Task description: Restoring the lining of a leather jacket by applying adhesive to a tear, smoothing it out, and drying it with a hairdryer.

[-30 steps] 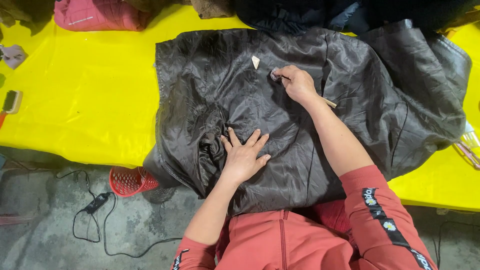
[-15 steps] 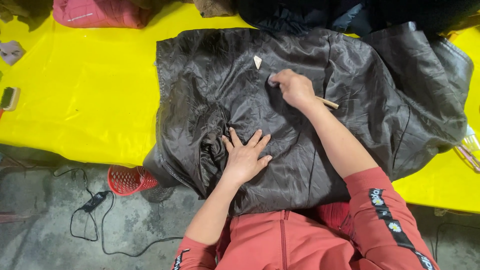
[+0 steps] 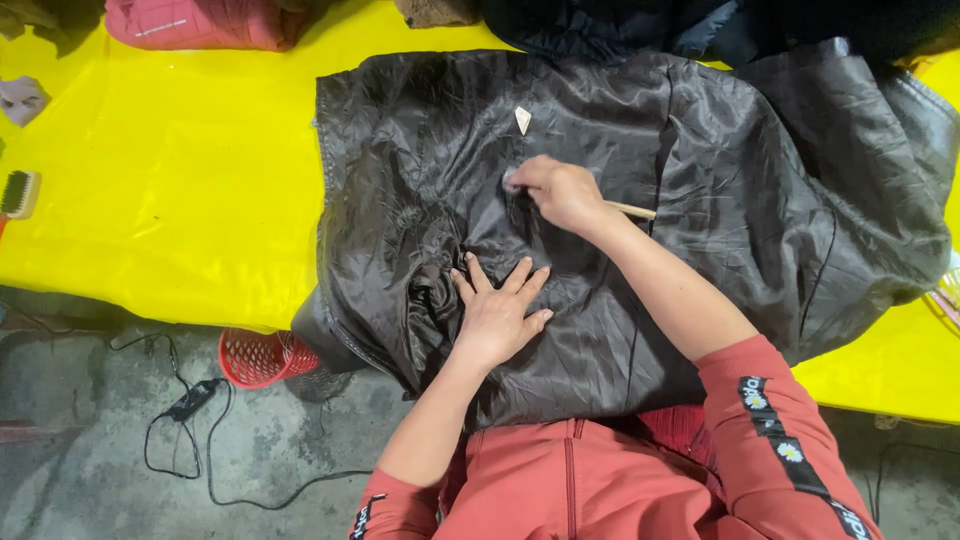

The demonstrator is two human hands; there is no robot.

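Left hand (image 3: 497, 312) flat, pinning jacket (image 3: 640, 200); right hand (image 3: 562, 190) closed on brush (image 3: 630, 209), scrubbing below the white tag (image 3: 522, 119), rest of jacket undone.

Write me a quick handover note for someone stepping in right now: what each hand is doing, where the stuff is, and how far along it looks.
Left hand: flat, fingers spread, pressing the dark jacket onto the yellow table.
Right hand: grip closed on a wooden-handled brush, its head against the cloth below the small pale tag.
Done: jacket is spread out, lining up; how much is brushed cannot be told.
Left: bunched folds beside the left hand are not smoothed. A second brush lies at the table's left edge.
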